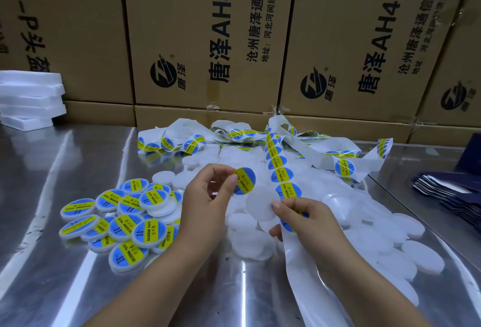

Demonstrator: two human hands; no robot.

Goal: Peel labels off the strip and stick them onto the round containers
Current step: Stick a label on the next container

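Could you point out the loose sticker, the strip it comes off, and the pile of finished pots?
peeled label (pixel 246 180): head view, its blue and yellow face.
label strip (pixel 282 174): head view, a label partway along it.
labelled containers (pixel 149 231): head view, top of one near pot.

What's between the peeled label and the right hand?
Head view: one unlabelled white container, against the thumb of the right hand, which pinches the strip. The left hand pinches the peeled label.
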